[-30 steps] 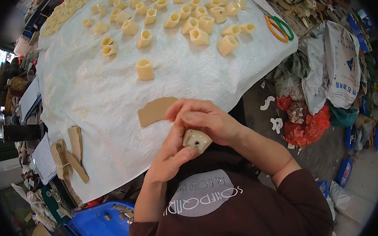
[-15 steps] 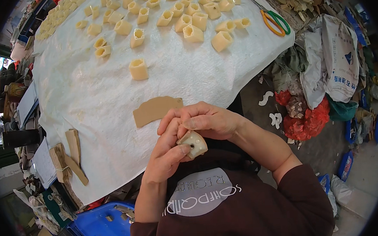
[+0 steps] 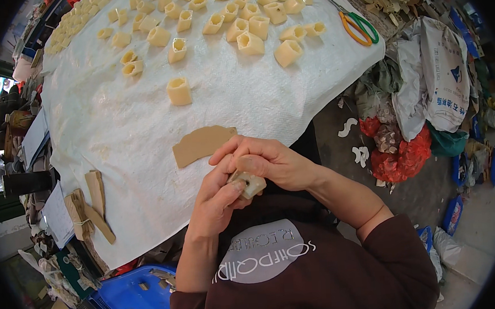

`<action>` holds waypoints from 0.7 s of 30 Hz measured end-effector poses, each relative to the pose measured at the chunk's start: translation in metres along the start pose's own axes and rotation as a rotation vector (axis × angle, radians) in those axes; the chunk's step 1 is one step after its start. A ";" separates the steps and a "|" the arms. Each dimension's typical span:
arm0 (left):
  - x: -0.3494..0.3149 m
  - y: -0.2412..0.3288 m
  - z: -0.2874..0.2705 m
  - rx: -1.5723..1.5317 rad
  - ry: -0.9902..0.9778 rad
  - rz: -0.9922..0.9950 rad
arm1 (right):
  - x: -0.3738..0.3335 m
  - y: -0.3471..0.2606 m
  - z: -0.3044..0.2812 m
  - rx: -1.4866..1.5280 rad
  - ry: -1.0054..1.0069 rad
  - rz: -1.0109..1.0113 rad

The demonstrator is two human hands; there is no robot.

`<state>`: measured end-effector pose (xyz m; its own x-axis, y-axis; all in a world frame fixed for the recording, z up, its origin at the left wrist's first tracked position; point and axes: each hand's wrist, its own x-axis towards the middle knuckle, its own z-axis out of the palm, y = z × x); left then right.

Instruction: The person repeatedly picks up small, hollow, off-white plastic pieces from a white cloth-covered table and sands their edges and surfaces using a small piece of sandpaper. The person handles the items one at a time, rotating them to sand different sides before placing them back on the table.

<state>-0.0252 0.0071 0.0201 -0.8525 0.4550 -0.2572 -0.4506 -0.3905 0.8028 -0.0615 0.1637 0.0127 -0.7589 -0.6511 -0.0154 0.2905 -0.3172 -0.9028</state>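
Just in front of my chest, my left hand [image 3: 209, 198] is closed on a small cream block [image 3: 254, 184] with a dark hole in its face. The left thumb presses beside that hole. My right hand [image 3: 271, 163] wraps over the block from the other side, its thumb lying along the top edge and its fingers folded against the left fingers. Most of the block is hidden by the two hands. Just beyond the fingers, a flat brown piece of card [image 3: 204, 145] with a wavy upper edge lies on the white sheet [image 3: 126, 146].
Farther up the sheet stand many hollow pale-yellow pieces [image 3: 250, 43], one [image 3: 179, 91] nearer me. Scissors [image 3: 358, 27] with orange and green handles lie at far right. Brown card strips [image 3: 84, 210] lie at left, above a blue tub [image 3: 134, 297]. Bags [image 3: 400, 158] stand right.
The block has tilted between my hands, and less of its pale face shows. My right thumb has moved down over its edge. The card and the pieces on the sheet stay put.
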 end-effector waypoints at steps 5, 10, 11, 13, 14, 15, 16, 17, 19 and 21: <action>0.001 0.003 0.008 0.038 0.066 0.003 | -0.006 0.012 -0.004 0.302 -0.049 0.035; -0.003 -0.004 0.002 0.115 0.030 0.024 | -0.011 0.013 0.007 0.114 0.032 -0.073; -0.003 -0.005 0.001 0.145 0.031 0.033 | -0.011 0.014 0.008 0.026 0.048 -0.111; 0.000 -0.004 0.001 0.165 0.005 0.039 | -0.012 0.015 0.007 -0.036 0.060 -0.115; 0.002 -0.003 0.001 0.175 -0.010 0.041 | -0.012 0.014 0.006 -0.010 0.056 -0.082; 0.002 -0.003 0.002 0.081 0.014 0.034 | -0.012 0.014 0.004 0.016 0.052 -0.048; 0.001 -0.001 0.006 -0.012 0.043 0.029 | -0.012 0.014 0.003 0.078 0.044 -0.028; 0.001 0.000 0.009 -0.105 0.071 0.025 | -0.011 0.014 0.002 0.139 0.035 -0.008; 0.002 -0.004 0.012 -0.004 0.124 0.086 | -0.011 0.013 0.002 0.218 0.012 -0.012; 0.002 -0.009 0.010 0.068 0.150 0.138 | -0.012 0.013 0.002 0.253 -0.018 -0.062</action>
<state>-0.0204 0.0202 0.0177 -0.9370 0.2748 -0.2157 -0.3125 -0.3834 0.8691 -0.0478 0.1658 0.0018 -0.7700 -0.6364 0.0461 0.3822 -0.5179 -0.7653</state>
